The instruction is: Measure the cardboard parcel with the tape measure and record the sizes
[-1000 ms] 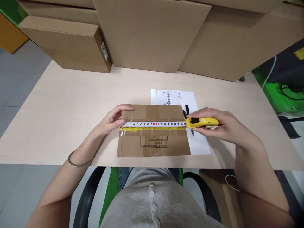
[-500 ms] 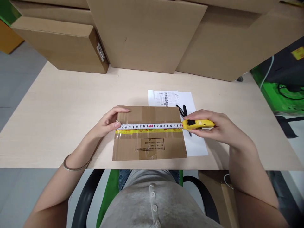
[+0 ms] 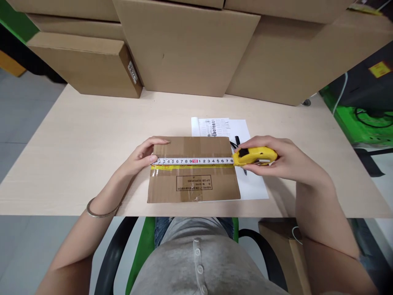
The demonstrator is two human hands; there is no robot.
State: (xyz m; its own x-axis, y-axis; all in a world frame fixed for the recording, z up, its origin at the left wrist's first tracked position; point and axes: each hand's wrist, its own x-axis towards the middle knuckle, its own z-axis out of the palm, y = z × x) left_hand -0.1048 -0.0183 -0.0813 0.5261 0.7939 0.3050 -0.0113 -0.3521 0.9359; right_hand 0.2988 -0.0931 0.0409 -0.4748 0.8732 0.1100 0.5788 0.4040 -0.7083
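Observation:
A flat brown cardboard box (image 3: 196, 147) lies in front of me, with clear and yellow packing tape across its middle and a printed label. The white blade (image 3: 205, 161) of a tape measure stretches across its top from left to right. My left hand (image 3: 144, 155) grips the box's left edge, its thumb on the blade's end and its fingers on the far corner. My right hand (image 3: 273, 157) is closed around the yellow tape measure case (image 3: 258, 155), which sits at the box's right edge. The red 10 mark shows mid-blade.
White papers (image 3: 254, 188) with printing lie partly under the box, with a black pen-like item (image 3: 237, 141) on them. Large cardboard boxes (image 3: 190, 49) line the table's back, and a smaller box (image 3: 89, 65) stands at the back left. The table's front edge runs close to me.
The tape measure case has tilted and moved slightly left over the box's right edge, so a little less blade shows. My left hand stays at the left edge. The view has shifted slightly.

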